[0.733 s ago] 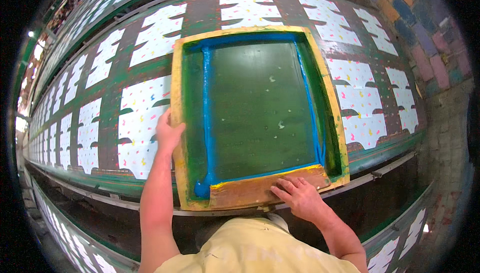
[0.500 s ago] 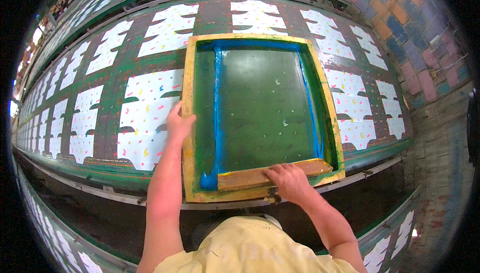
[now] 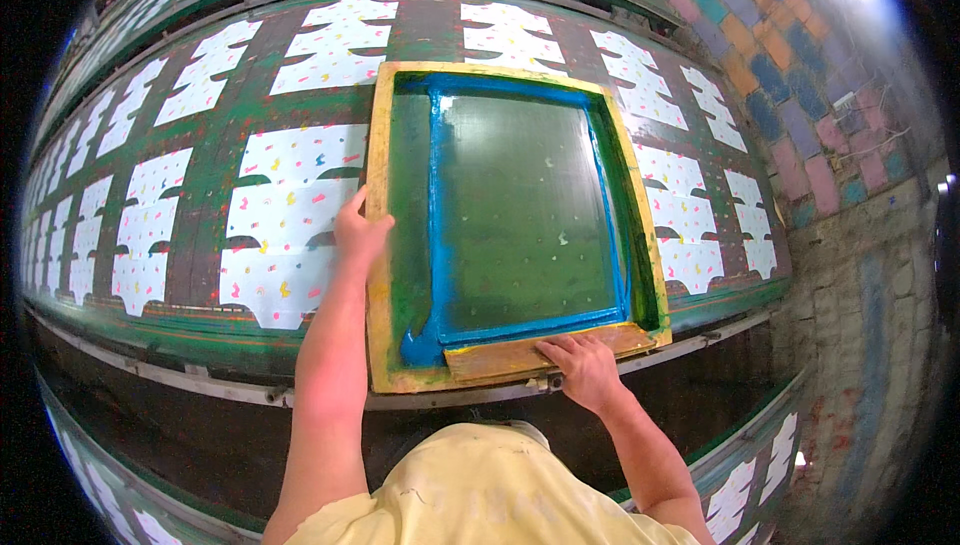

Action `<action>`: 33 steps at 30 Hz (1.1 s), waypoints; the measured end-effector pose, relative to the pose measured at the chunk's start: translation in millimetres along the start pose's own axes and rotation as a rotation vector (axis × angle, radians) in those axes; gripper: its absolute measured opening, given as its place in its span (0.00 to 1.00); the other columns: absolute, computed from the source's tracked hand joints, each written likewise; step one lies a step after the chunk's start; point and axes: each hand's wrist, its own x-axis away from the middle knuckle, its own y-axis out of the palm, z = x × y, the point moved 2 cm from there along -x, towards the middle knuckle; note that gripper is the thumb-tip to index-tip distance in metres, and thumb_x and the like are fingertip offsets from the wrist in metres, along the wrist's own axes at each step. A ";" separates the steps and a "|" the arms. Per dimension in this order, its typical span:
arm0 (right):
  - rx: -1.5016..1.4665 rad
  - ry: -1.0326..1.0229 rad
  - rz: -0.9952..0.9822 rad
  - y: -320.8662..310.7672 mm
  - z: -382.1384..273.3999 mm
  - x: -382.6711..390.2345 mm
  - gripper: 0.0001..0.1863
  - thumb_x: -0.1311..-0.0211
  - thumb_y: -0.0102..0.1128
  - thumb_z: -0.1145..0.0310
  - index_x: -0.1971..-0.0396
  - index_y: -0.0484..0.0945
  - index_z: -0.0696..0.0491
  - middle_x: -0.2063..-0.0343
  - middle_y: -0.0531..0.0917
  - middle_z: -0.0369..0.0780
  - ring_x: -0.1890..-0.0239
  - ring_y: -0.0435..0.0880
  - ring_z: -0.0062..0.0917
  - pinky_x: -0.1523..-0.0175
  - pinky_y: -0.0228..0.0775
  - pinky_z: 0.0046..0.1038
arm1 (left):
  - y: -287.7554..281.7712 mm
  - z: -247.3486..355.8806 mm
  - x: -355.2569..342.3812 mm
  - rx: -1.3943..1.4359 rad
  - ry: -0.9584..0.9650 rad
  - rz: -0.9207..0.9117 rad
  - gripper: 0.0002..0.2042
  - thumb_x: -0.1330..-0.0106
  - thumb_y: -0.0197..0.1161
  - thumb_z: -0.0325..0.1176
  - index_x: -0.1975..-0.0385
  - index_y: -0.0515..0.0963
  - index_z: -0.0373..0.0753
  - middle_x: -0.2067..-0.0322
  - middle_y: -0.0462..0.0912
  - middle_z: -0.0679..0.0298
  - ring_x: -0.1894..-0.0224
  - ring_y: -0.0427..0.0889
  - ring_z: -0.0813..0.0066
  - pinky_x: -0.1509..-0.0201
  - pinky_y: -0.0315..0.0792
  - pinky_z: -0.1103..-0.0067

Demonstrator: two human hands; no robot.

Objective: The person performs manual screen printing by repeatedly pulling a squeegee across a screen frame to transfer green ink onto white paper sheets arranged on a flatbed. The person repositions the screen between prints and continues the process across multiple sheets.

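A yellow wooden screen frame (image 3: 653, 215) lies on the long green table (image 3: 200, 335), its green mesh (image 3: 515, 205) edged with thick blue ink (image 3: 434, 195). My left hand (image 3: 362, 225) grips the frame's left side. Along the inner lower side of the frame lies a wooden squeegee (image 3: 490, 360), yellow-streaked on its upper edge, with my right hand (image 3: 580, 365) holding it near the middle, fingers bent over its top. Blue ink is pooled at the lower left corner.
Rows of white cut pieces (image 3: 285, 220) with small coloured prints cover the table on both sides. Parallel tables (image 3: 150, 505) with similar pieces run behind and nearer me. A metal rail (image 3: 230, 385) runs along the near edge. At right are a patchwork of coloured blocks (image 3: 800, 135) and a bright light.
The squeegee in my right hand has shifted slightly toward the frame's near side, and a broader blue ink band shows above it. The whole view has shifted. My left hand keeps its grip.
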 end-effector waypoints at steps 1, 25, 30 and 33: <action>-0.003 -0.005 0.001 0.9 1.3 0.4 0.31 0.41 0.75 0.70 0.34 0.88 0.47 0.41 0.91 0.40 0.40 0.92 0.40 0.34 0.81 0.45 | -0.3 -0.4 -0.1 -0.011 -0.019 -0.009 0.40 0.44 0.81 0.25 0.25 0.81 0.29 0.41 0.95 0.50 0.42 0.94 0.64 0.33 0.85 0.69; 0.011 -0.191 0.166 -12.4 115.0 -196.5 0.24 0.33 0.66 0.66 0.38 0.90 0.53 0.46 0.91 0.50 0.45 0.92 0.45 0.41 0.84 0.47 | -2.6 37.1 13.4 0.202 -0.229 -0.034 0.41 0.39 0.72 0.12 0.20 0.72 0.23 0.28 0.84 0.48 0.29 0.86 0.61 0.22 0.78 0.67; 0.018 -0.213 0.252 -21.7 129.7 -241.5 0.22 0.32 0.66 0.66 0.40 0.90 0.54 0.52 0.90 0.48 0.52 0.92 0.42 0.46 0.84 0.45 | -3.4 38.6 15.0 0.181 -0.250 0.007 0.41 0.40 0.73 0.13 0.21 0.74 0.23 0.28 0.84 0.49 0.28 0.85 0.61 0.20 0.76 0.66; -0.016 -0.168 0.204 -24.2 142.3 -268.6 0.22 0.37 0.68 0.72 0.42 0.90 0.52 0.50 0.90 0.46 0.49 0.93 0.43 0.44 0.83 0.46 | -3.7 38.0 15.3 0.215 -0.230 -0.017 0.41 0.42 0.74 0.14 0.22 0.75 0.24 0.27 0.83 0.50 0.26 0.83 0.62 0.18 0.75 0.66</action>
